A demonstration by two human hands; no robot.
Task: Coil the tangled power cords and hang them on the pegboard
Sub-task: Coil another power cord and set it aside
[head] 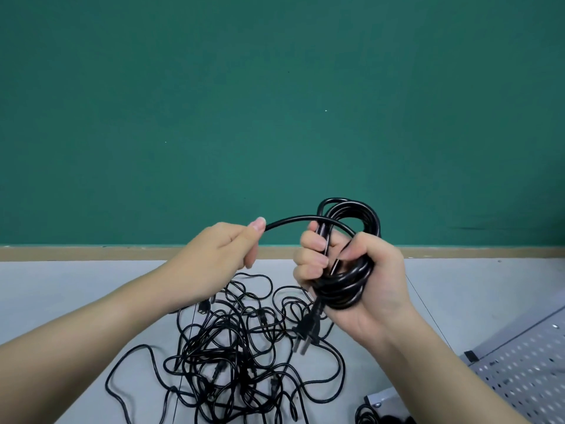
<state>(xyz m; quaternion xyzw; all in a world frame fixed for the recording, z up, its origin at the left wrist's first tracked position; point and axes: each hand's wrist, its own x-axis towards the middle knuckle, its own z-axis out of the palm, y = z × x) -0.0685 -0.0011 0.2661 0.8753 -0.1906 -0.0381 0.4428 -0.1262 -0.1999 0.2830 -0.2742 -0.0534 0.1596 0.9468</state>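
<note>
**Coiling a power cord above the tangled pile**

Head view. The right hand (351, 270) is raised in front of the green wall (275, 102), its fingers and thumb curled round a coiled black power cord (354, 240); the loops rise above the fist and bulge out below it (several turns, bunched tightly together). The plug (305, 332) of this cord hangs down from the underside of the grip, prongs pointing down and to the left. From the top of the coil a free length of cord (293, 221) arcs leftward to the left hand (226, 249), which pinches it between thumb and curled fingers; the two hands are near each other but apart, at about the same height.

Below the hands, on the pale grey bench (76, 286), lies the tangled pile of black power cords (232, 356), a loose knot of overlapping loops with several plugs half buried in it. One long loop strays out to the near left of the pile. A tan strip (91, 253) runs along the far edge of the bench at the foot of the wall.

At the near right lies a pale perforated pegboard (526, 368), flat or slightly tilted (which one cannot be told), well apart from the hands. Just left of its near corner, part of another black cord (367, 416) shows at the picture's edge.
</note>
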